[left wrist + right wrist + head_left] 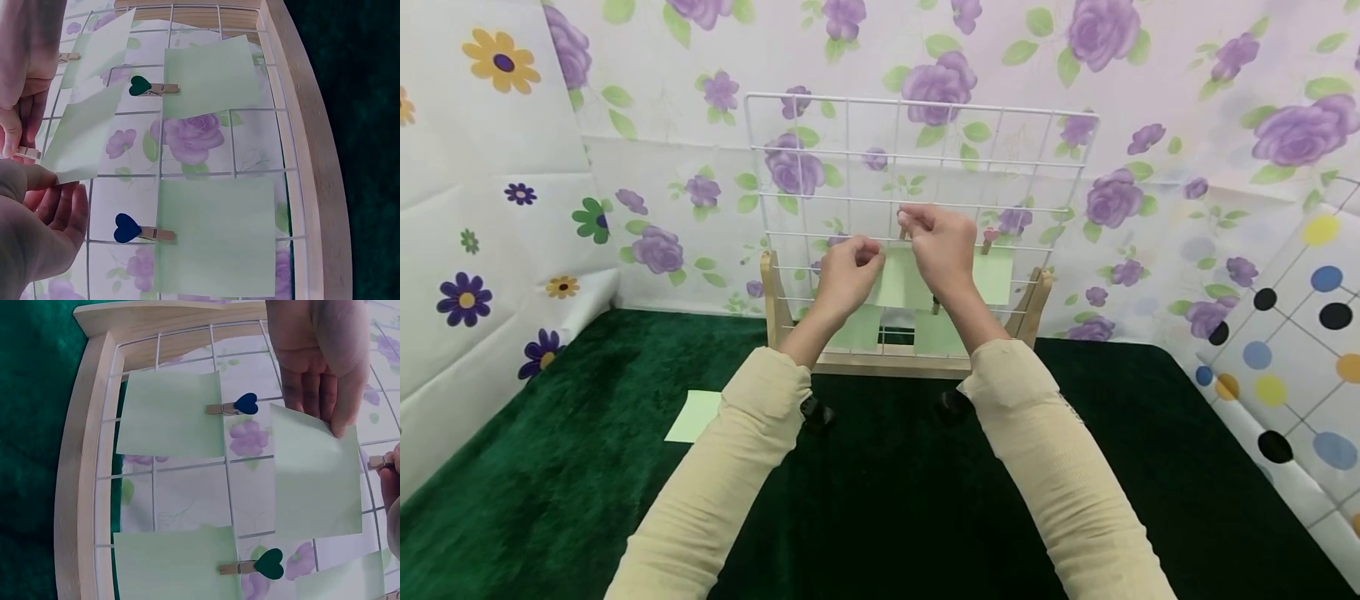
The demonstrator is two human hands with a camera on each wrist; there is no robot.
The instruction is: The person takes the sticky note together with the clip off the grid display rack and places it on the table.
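My left hand [848,275] pinches the edge of a pale green paper sheet [317,478], which lies against a white wire grid rack [822,200]. Close beside it, my right hand [943,248] pinches a small wooden clothespin [379,462] at the sheet's upper edge. To the right, another green sheet [994,275] hangs from a clothespin with a pinkish top [988,240]. Lower on the grid, one sheet [215,237] is held by a clothespin with a blue heart [128,229], and another sheet [212,78] by one with a green heart [140,85].
The grid stands in a light wooden base [887,364] on a dark green cloth [865,500]. A loose green sheet [692,415] lies on the cloth, left of the left forearm. Flowered sheeting [685,208] rises behind the rack, and dotted sheeting [1300,367] is at right.
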